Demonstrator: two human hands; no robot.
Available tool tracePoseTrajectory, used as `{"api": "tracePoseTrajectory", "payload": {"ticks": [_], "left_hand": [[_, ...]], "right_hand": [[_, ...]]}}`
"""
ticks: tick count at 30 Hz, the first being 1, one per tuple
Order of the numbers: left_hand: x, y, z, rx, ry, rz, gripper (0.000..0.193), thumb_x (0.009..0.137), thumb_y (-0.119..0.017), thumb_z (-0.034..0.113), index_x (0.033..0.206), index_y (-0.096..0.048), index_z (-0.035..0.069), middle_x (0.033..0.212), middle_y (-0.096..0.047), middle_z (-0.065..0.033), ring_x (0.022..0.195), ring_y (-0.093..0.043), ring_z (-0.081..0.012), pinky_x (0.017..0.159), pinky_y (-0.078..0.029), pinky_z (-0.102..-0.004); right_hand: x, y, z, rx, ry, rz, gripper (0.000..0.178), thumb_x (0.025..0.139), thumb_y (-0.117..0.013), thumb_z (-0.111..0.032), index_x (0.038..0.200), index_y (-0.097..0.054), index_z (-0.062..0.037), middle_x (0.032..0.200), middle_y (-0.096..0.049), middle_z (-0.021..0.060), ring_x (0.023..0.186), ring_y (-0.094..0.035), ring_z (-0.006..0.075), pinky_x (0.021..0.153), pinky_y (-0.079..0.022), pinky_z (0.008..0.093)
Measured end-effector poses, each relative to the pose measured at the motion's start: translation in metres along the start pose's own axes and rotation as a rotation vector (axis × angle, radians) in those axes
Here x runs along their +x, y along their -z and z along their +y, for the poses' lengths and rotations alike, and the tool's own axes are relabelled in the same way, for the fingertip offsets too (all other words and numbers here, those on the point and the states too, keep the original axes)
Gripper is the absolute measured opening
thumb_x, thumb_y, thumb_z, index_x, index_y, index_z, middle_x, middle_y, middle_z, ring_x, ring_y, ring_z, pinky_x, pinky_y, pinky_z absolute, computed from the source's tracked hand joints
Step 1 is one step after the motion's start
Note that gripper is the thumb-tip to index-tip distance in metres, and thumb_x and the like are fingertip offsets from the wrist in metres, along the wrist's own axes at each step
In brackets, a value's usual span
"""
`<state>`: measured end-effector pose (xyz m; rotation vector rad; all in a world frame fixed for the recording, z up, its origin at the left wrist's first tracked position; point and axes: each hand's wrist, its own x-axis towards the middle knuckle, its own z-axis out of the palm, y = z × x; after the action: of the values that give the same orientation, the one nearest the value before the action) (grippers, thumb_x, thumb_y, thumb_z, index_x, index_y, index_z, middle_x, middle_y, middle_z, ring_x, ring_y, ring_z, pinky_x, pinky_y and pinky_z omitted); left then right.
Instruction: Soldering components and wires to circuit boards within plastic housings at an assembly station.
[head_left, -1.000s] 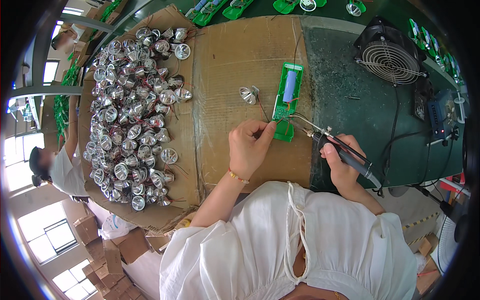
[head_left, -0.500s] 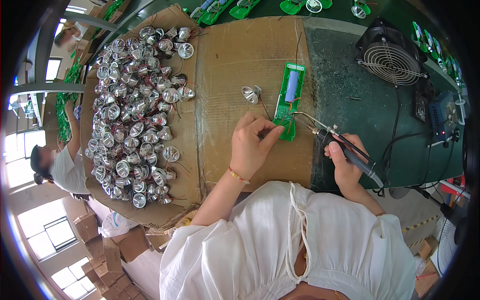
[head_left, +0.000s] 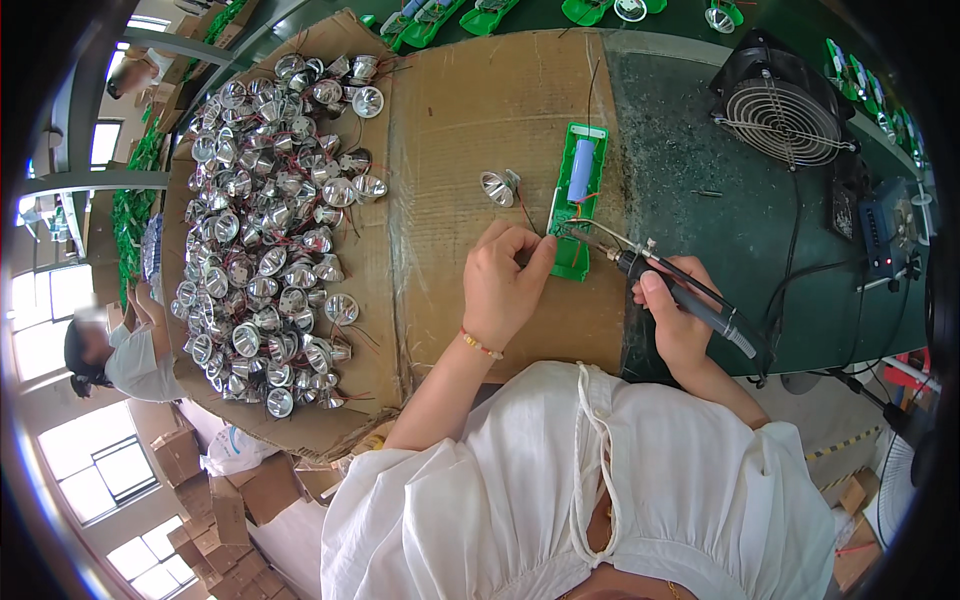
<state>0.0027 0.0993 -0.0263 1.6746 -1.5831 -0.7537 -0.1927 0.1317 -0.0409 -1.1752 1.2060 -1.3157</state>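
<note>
A green plastic housing (head_left: 572,267) lies lengthwise on the cardboard, with a blue cylindrical battery cell (head_left: 580,172) and a small circuit board inside. My left hand (head_left: 505,285) is closed in a pinch at the housing's left edge. A thin wire runs to its fingertips from a silver lamp reflector (head_left: 496,188) lying just beyond. In my right hand (head_left: 680,318) is a soldering iron (head_left: 705,308) with a thin metal solder-feed tube along it. The iron's tip and the tube's end reach over the circuit board, close to my left fingertips.
Many silver reflectors with wires (head_left: 265,260) are heaped on cardboard (head_left: 450,100) at left. A black fan with a wire guard (head_left: 780,120) stands at far right, near a blue box (head_left: 882,240) and cables. Green housings line the far edge. Another person (head_left: 140,360) works at left.
The iron and feed tube have moved left over the circuit board. My left hand has shifted slightly up and left. The other person at left has moved their arm.
</note>
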Motion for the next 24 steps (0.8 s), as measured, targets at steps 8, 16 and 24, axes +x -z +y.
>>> {"api": "tracePoseTrajectory", "payload": {"ticks": [8, 16, 24], "left_hand": [[0.001, -0.001, 0.000, -0.003, -0.014, 0.018, 0.018, 0.078, -0.065, 0.014, 0.067, -0.060, 0.000, 0.064, -0.053, -0.0097, 0.053, -0.052, -0.0205, 0.050, -0.040, -0.0317], [0.001, -0.001, -0.001, -0.002, -0.019, 0.028, 0.018, 0.078, -0.065, 0.013, 0.067, -0.060, 0.000, 0.065, -0.053, -0.0099, 0.052, -0.051, -0.0203, 0.049, -0.040, -0.0314], [0.000, -0.001, 0.000, 0.007, -0.011, 0.019, 0.017, 0.077, -0.065, 0.013, 0.067, -0.060, 0.000, 0.065, -0.053, -0.0099, 0.052, -0.052, -0.0202, 0.049, -0.039, -0.0312]], "right_hand": [[-0.003, -0.002, -0.001, 0.096, -0.044, 0.076, 0.015, 0.083, -0.062, -0.008, 0.091, -0.055, 0.0034, 0.071, -0.063, 0.0092, 0.061, -0.058, 0.0107, 0.056, -0.048, 0.0232], [-0.004, 0.004, 0.004, -0.001, 0.093, 0.050, 0.017, 0.083, -0.063, -0.007, 0.092, -0.055, 0.0045, 0.071, -0.062, 0.0093, 0.061, -0.058, 0.0118, 0.056, -0.047, 0.0231], [0.000, 0.006, 0.008, -0.125, 0.167, -0.010, 0.014, 0.080, -0.065, -0.007, 0.086, -0.057, 0.0025, 0.069, -0.061, 0.0066, 0.057, -0.056, 0.0084, 0.052, -0.044, 0.0223]]}}
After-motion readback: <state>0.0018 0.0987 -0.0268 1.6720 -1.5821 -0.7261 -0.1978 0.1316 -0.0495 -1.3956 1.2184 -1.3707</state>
